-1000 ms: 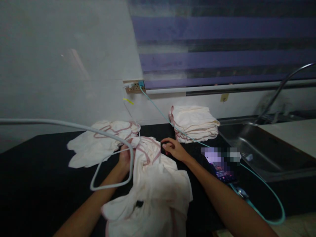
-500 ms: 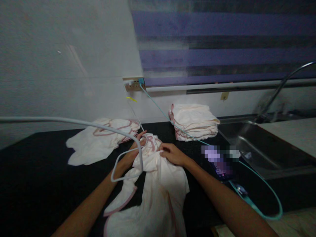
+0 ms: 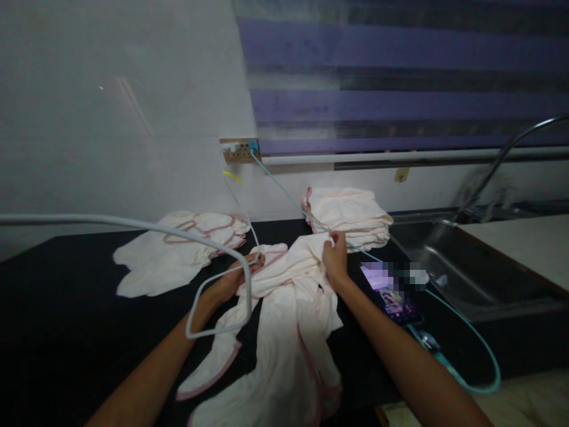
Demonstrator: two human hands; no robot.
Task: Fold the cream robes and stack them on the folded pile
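Now likely straightening a white cloth (image 3: 280, 338) with pink trim, lying rumpled in the middle of the worktop (image 3: 66, 320) and running out of view toward the front edge. Touching its far left end with the left hand (image 3: 231, 283), not being able to tell how tightly; pinching its far right end between closed fingertips of the right hand (image 3: 336, 261). Probably needing a soft sideways pull, then a pat flat. Minding the pale cord (image 3: 111, 220), looping in front of the left hand, maybe getting in the way. Seeing a phone (image 3: 395, 302) near the sink (image 3: 471, 261), then a loose heap (image 3: 155, 267) and a neat pile (image 3: 347, 210) by the back edge.
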